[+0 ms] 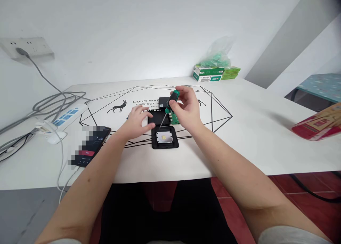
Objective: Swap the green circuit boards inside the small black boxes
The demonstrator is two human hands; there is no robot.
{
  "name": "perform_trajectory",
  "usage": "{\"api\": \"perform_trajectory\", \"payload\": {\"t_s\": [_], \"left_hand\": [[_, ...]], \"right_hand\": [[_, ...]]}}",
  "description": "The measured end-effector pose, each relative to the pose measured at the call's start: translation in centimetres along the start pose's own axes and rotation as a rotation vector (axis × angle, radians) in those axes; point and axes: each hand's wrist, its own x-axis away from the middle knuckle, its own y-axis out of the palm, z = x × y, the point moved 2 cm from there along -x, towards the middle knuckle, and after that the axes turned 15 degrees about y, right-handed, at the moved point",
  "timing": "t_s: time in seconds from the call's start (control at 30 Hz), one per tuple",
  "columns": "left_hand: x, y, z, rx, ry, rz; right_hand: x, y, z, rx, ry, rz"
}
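My right hand (188,107) grips a green and black screwdriver (172,101), its thin shaft slanting down to the left. The tip is near the upper edge of a black casing part (153,142) that has a silver metal plate (165,136) with a small yellowish square in its middle. My left hand (138,122) has its fingers apart beside that part, near a second black casing piece (161,117); whether the fingertips touch it I cannot tell. A green circuit board (174,118) lies partly hidden behind my right hand. Behind it is another black piece (163,101).
On the left lie a smartphone (97,144), a white power strip (70,116) and tangled grey cables (60,94). Green and white boxes (209,72) with a plastic bag (218,55) stand by the back wall. A red package (317,125) is at the right.
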Motion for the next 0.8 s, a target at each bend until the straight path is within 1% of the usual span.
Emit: {"api": "perform_trajectory", "payload": {"t_s": [0.03,0.1,0.13,0.2,0.3,0.43,0.6,0.8], "left_hand": [[0.0,0.2,0.5,0.054,0.028,-0.092],[0.1,0.7,1.4,0.137,0.043,-0.246],[0.1,0.9,1.7,0.162,0.038,-0.3],[0.0,1.1,2.1,0.191,0.029,-0.356],[-0.2,1.1,2.4,0.22,0.038,-0.363],[-0.3,0.9,2.6,0.227,0.067,-0.335],[-0.4,0.9,2.7,0.204,0.12,-0.302],[-0.5,0.9,2.7,0.202,0.132,-0.292]], "right_hand": [[0.1,0.1,-0.1,0.0,0.0,-0.009],[0.3,0.4,-0.3,0.015,0.0,-0.034],[0.5,0.6,-0.3,0.028,-0.001,-0.054],[0.8,1.0,-0.3,0.059,-0.01,-0.109],[1.3,1.5,-0.4,0.088,-0.049,-0.192],[2.0,1.9,-0.6,0.119,-0.078,-0.24],[2.1,1.9,-0.7,0.138,-0.108,-0.25],[2.1,2.0,-0.7,0.134,-0.124,-0.245]]}}
